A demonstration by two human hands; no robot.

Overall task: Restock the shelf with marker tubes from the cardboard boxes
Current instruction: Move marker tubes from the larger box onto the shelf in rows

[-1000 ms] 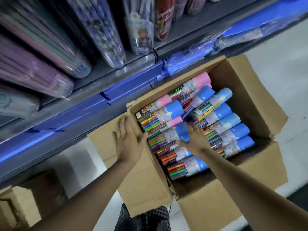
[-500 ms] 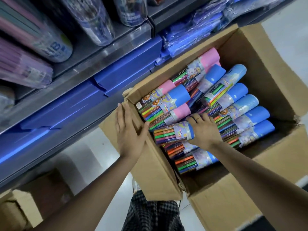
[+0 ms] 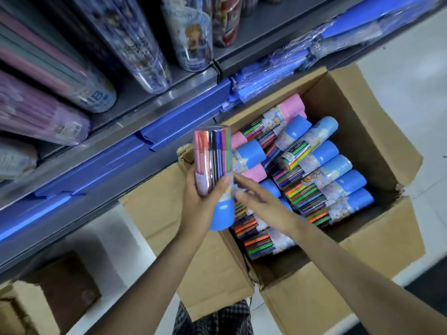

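Observation:
An open cardboard box [image 3: 387,131] on the floor holds several marker tubes [image 3: 321,180] with blue or pink caps, lying on their sides. My left hand [image 3: 205,199] grips one marker tube [image 3: 212,155] upright above the box's left flap, blue cap down, clear end with coloured markers up. My right hand [image 3: 263,206] hovers just right of that tube over the box, fingers stretched out and blurred, holding nothing. The shelf [image 3: 154,102] with a blue price strip runs above the box.
Larger clear tubes and pink packs [image 3: 48,93] lie on the shelf at upper left. Blue wrapped packs [image 3: 278,71] sit on the lower shelf behind the box. Another cardboard box [image 3: 48,298] stands under the shelf at lower left. White floor lies to the right.
My right hand lifted a blue-capped tube out of the box and passed it to my left hand, which left the box flap and now holds the tube upright. The right hand has let go.

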